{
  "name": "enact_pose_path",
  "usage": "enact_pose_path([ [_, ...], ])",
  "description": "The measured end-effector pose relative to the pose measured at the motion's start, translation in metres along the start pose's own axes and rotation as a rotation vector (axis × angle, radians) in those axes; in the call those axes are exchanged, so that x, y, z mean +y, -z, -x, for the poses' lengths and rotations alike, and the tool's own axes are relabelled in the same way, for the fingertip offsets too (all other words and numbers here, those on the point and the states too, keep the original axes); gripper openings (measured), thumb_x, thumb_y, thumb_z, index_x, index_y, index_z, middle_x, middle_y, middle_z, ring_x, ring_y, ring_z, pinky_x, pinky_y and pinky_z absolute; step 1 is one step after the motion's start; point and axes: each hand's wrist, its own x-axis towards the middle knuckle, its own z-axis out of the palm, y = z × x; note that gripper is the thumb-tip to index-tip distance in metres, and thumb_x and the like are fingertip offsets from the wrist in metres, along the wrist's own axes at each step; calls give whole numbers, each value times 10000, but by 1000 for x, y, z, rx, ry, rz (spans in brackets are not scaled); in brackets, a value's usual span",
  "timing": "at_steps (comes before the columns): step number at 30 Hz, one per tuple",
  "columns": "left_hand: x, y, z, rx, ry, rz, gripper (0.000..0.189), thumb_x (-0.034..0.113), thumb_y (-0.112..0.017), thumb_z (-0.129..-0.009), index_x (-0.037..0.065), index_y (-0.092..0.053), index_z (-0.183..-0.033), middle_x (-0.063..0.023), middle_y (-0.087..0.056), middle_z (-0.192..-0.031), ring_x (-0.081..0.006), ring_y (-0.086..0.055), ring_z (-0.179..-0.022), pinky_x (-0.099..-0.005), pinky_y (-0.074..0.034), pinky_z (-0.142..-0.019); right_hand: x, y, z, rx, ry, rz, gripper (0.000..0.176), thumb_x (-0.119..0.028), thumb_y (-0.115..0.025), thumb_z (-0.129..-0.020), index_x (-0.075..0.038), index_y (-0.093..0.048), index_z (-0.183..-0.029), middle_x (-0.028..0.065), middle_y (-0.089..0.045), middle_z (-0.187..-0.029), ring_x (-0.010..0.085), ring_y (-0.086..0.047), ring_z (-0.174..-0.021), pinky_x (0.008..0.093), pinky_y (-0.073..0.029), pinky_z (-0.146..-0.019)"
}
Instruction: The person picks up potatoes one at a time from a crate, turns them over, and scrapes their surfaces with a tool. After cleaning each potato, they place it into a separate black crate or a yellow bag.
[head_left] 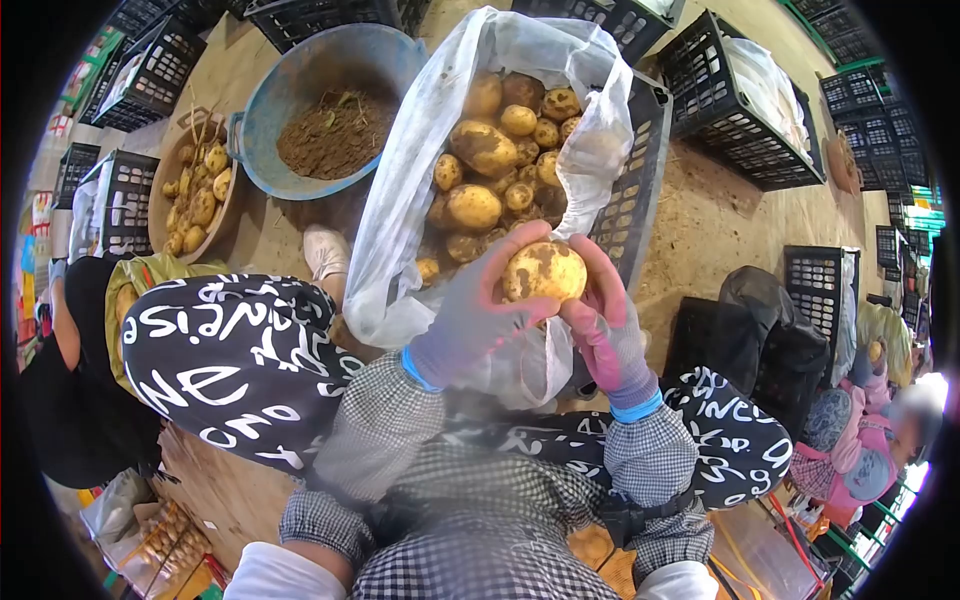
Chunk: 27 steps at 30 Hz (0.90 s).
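Between my two gloved hands is a large potato (pixel 544 275) with patches of soil on its skin. My left hand (pixel 485 310) wraps its left side, fingers curled over the top. On its right side, my right hand (pixel 608 325) holds it too, with fingers and thumb against it. Just beyond the hands stands a black crate (pixel 640 190) lined with a white plastic bag (pixel 400 180). Many soil-marked potatoes (pixel 480 150) of mixed sizes lie inside the bag. Both gloves are grey and pink with blue cuffs.
A blue basin (pixel 265 170) with soil stands left of the crate, beside a brown bowl (pixel 165 215) of small potatoes. Black crates (pixel 730 120) with white liners stand around. A black bag (pixel 765 330) lies at right. Other people sit at far left and far right (pixel 850 440).
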Motion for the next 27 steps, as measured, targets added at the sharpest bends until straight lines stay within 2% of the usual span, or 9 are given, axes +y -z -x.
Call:
enact_pose_path([
  [4, -4, 6, 5, -83, -40, 17, 583, 175, -680, -931, -24, -433, -1420, -74, -511, -1372, -116, -532, -1173, -253, -458, -978, -4, 0, -2, -35, -72, -37, 973, -410, -806, -795, 37, -288, -1487, 138, -402, -1462, 223, -435, -1336, 356, -365, -1115],
  [8, -3, 16, 2, -18, 28, 110, 563, 160, -701, -914, -21, -469, -1395, -89, -511, -1377, -132, -513, -1213, -287, -445, -1019, 4, 4, 0, -7, -92, 30, 931, -281, -855, -760, 45, -337, -1460, 118, -423, -1434, 212, -453, -1314, 348, -381, -1104],
  [10, -2, 4, -2, 36, -32, -36, 520, 177, -687, -927, -21, -499, -1370, -100, -524, -1369, -149, -527, -1211, -306, -446, -1029, 12, 7, -2, 35, 9, 122, 879, -189, -857, -746, 36, -372, -1444, 107, -436, -1412, 210, -463, -1301, 346, -384, -1102],
  [13, -4, -11, 2, 66, 93, 48, 448, 254, -603, -985, -26, -538, -1329, -111, -557, -1337, -174, -527, -1229, -317, -448, -1033, 18, 11, -3, 38, 132, 363, 811, -77, -850, -716, 22, -438, -1407, 97, -450, -1384, 210, -471, -1288, 343, -389, -1099],
  [16, -15, -3, 4, 18, -110, -113, 452, 253, -561, -990, -9, -522, -1357, -123, -553, -1336, -200, -565, -1200, -335, -490, -998, 18, 10, -1, 31, 172, 489, 755, -11, -832, -690, 13, -495, -1366, 98, -452, -1381, 214, -473, -1285, 342, -394, -1096],
  [19, -13, 10, 1, 13, 128, 275, 529, 188, -695, -900, -5, -518, -1361, -119, -546, -1336, -197, -548, -1214, -333, -479, -1010, 20, 9, 0, 11, 177, 448, 728, 35, -797, -674, 1, -521, -1347, 107, -455, -1392, 220, -475, -1289, 349, -398, -1096],
  [22, -21, 9, -5, 99, 130, 316, 468, 179, -714, -902, -19, -557, -1296, -96, -557, -1322, -165, -597, -1125, -293, -498, -967, 17, 6, 2, 57, 189, 623, 734, 53, -773, -656, -18, -528, -1345, 125, -466, -1401, 244, -485, -1292, 363, -403, -1095],
  [24, -19, -4, -3, 115, 73, -120, 462, 248, -670, -936, -21, -555, -1294, -102, -565, -1314, -169, -598, -1128, -296, -498, -972, 17, 4, 1, 86, 246, 776, 745, 53, -764, -644, -29, -529, -1346, 142, -476, -1400, 268, -493, -1293, 373, -410, -1090],
  [27, -23, -9, 1, 67, -32, -124, 484, 278, -649, -953, -16, -532, -1317, -95, -565, -1303, -169, -600, -1116, -288, -502, -960, 16, 2, 0, 118, 319, 882, 761, 54, -753, -627, -35, -525, -1347, 162, -495, -1390, 308, -505, -1285, 384, -420, -1079],
])
